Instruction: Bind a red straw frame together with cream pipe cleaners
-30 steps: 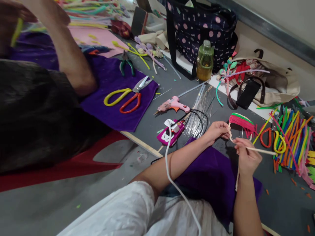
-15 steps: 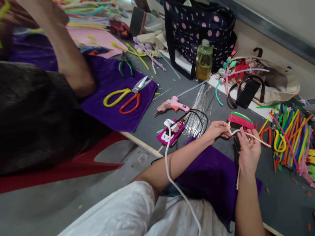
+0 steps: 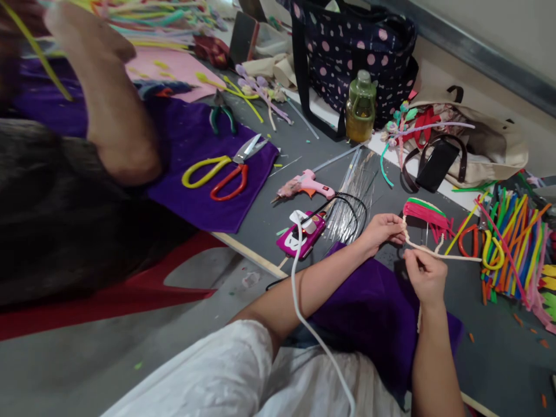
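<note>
My left hand point(image 3: 384, 233) is closed in a pinch at the left corner of a wedge-shaped piece made of pink, green and cream pipe cleaners point(image 3: 428, 217). From that corner a long cream pipe cleaner point(image 3: 460, 257) runs out to the right. My right hand point(image 3: 426, 274) is closed just below, thumb and fingertips pinched at the cream pipe cleaner, which passes over its knuckles. A thin cream end hangs down beside the right wrist. The exact grip of the right fingertips is partly hidden. A purple cloth point(image 3: 365, 307) lies under my forearms.
A pink glue gun point(image 3: 319, 186), a magenta device with a white cable point(image 3: 310, 234) and clear sticks point(image 3: 347, 202) lie left of my hands. Colourful pipe cleaners point(image 3: 516, 243) and scissors point(image 3: 493, 250) are at right. Another person's arm point(image 3: 117, 127) rests near larger scissors point(image 3: 237, 165).
My right hand has moved down and left, its spread fingers now closed in a pinch. The cream pipe cleaner's free end reaches slightly farther right. The other person's arm shifted slightly.
</note>
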{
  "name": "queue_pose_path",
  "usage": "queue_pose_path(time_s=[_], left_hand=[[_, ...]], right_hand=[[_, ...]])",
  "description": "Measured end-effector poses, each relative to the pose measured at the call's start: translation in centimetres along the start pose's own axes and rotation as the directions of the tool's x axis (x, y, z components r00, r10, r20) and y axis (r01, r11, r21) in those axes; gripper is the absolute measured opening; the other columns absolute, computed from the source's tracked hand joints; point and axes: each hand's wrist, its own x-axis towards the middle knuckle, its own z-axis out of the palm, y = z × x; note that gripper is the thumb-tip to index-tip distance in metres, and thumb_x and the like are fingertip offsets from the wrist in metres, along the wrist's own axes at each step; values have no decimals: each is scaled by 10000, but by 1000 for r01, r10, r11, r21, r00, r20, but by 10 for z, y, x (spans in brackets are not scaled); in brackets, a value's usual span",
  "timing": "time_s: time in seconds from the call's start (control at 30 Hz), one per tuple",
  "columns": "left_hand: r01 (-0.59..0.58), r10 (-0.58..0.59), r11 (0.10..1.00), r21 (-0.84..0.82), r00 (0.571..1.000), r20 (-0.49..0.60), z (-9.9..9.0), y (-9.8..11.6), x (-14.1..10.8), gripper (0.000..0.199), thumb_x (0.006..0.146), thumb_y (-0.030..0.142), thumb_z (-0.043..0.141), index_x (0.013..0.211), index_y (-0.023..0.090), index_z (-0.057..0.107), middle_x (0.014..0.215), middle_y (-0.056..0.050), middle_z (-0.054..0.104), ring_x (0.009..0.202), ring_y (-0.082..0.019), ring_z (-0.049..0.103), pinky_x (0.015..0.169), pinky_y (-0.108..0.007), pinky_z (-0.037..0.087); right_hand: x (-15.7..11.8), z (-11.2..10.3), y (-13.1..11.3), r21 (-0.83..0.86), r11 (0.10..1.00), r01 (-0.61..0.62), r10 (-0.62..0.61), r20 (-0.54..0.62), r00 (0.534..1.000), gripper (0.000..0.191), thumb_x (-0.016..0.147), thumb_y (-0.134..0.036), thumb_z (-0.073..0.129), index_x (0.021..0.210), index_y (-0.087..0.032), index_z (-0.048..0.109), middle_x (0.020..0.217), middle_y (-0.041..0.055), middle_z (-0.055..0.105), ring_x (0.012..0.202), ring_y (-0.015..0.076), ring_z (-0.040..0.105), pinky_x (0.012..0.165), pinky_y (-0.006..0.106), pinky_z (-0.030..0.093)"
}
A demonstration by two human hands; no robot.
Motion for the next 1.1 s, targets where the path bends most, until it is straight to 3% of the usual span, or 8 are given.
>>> queue_pose_path(time_s=[0.1, 0.23, 0.53, 0.7, 0.87, 1.1], left_hand=[[-5, 5, 1000, 3, 1000, -13, 0, 0, 0, 285, 673, 274, 783, 778, 86, 596, 646, -53, 674, 531, -99, 629, 545, -192, 500], [11, -11, 1000, -5, 1000, -15, 1, 1, -1, 304, 660, 278, 795, 770, 95, 579, 644, -44, 670, 530, -104, 632, 562, -218, 520], [-2, 3, 1000, -8, 1000, 25, 0, 0, -1, 364, 631, 322, 815, 772, 96, 567, 651, -65, 685, 568, -132, 663, 569, -226, 533], [-9, 9, 1000, 6, 1000, 22, -1, 0, -1, 331, 673, 318, 790, 781, 97, 568, 672, -77, 693, 591, -139, 674, 581, -229, 537], [8, -8, 1000, -3, 1000, 21, -1, 1, 0, 290, 695, 279, 775, 791, 93, 574, 674, -82, 696, 590, -144, 678, 582, -232, 542], [23, -23, 1000, -20, 1000, 5, 0, 2, 0, 276, 693, 264, 776, 778, 92, 577, 670, -78, 696, 587, -145, 678, 572, -231, 542]], right_hand=[[2, 3, -2, -204, 957, 207, -207, 21, 978, 223, 869, -235, 565, 1029, -230, 720, 821, 51, 687, 792, 176, 617, 765, 299, 472], [2, 4, 3, -389, 900, 195, -232, -48, 972, 296, 887, -211, 542, 1148, -247, 675, 774, 49, 641, 773, 178, 572, 732, 298, 444], [2, 3, 7, -403, 903, 150, -196, -76, 978, 249, 897, -234, 530, 1088, -232, 690, 820, 66, 608, 806, 204, 515, 749, 351, 435], [1, 8, 9, -372, 915, 155, -192, -65, 979, 286, 914, -199, 476, 1137, -209, 654, 874, 82, 656, 834, 210, 560, 764, 353, 450], [0, 12, 6, -349, 935, 69, -130, -154, 979, 232, 927, -235, 464, 1090, -165, 614, 882, 88, 676, 802, 196, 592, 749, 321, 457], [0, 10, 7, -406, 899, 164, -225, -106, 969, 226, 927, -198, 458, 1051, -171, 645, 897, 86, 706, 792, 189, 610, 773, 319, 459]])
